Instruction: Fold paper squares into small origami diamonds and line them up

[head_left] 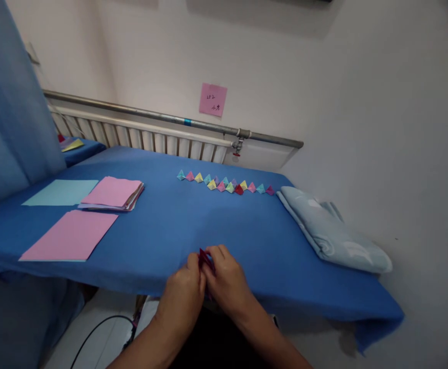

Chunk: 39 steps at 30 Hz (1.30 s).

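Between my two hands is a small dark red piece of folded paper [206, 259], held just over the front edge of the table. My left hand [185, 284] pinches it from the left, its fingers curled. From the other side my right hand [226, 277] grips it with thumb and fingers. Most of the paper is hidden by the fingers; a pointed corner sticks up between them. Farther back lie small folded paper pieces [221, 186] in pink, yellow, blue, green, red and purple, set out in two rows.
On the left are a paper stack [112, 192], a pink sheet [70, 236] and a light blue sheet [60, 192]. A folded pale blanket [331, 230] lies at the right end of the blue-covered table [162, 225]. Behind run a radiator [143, 136] and a metal pipe [150, 114].
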{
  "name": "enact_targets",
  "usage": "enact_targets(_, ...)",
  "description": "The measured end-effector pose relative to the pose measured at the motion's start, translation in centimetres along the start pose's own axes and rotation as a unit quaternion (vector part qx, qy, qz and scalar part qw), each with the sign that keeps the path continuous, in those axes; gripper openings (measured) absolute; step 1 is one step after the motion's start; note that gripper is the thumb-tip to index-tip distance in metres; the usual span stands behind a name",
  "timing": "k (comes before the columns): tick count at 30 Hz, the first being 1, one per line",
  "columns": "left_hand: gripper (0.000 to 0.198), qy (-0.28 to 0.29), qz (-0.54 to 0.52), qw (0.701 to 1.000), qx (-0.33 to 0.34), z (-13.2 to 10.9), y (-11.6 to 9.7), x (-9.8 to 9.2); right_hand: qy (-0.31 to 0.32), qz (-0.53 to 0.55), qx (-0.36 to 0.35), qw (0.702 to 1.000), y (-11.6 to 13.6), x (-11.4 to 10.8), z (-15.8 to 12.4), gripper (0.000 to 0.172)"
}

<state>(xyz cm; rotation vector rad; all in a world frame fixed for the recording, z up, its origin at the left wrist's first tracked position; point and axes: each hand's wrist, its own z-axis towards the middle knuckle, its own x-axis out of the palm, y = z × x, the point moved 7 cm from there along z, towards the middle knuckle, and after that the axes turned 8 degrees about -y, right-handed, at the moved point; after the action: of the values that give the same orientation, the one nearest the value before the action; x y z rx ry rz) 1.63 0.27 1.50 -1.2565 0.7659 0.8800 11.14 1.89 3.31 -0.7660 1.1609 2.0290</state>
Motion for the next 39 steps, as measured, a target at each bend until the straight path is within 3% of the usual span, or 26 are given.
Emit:
enact_targets(8, 0.025, 0.048, 0.024, 0.998, -0.021, 0.4, -0.2, 0.0, 0.021, 0.02, 0.025, 0.999, -1.3, 1.4, 0.2, 0.019)
enact_targets(21, 0.032, -0.014, -0.172, 0.984, -0.04, 1.0, 1.0, 0.6, -0.034, 0.136, -0.016, 0.99, -0.9, 0.1, -0.3, 0.031)
enact_targets(32, 0.022, -0.077, -0.356, 0.931, -0.026, 1.2, 2.1, -0.1, -0.085, 0.262, -0.01, 0.961, -1.9, -0.2, -0.9, 0.031)
enact_targets(39, 0.019, -0.009, -0.483, 0.874, -0.059, 0.9, 2.2, 1.1, -0.089, 0.302, 0.033, 0.949, -2.3, 0.6, -1.1, 0.022)
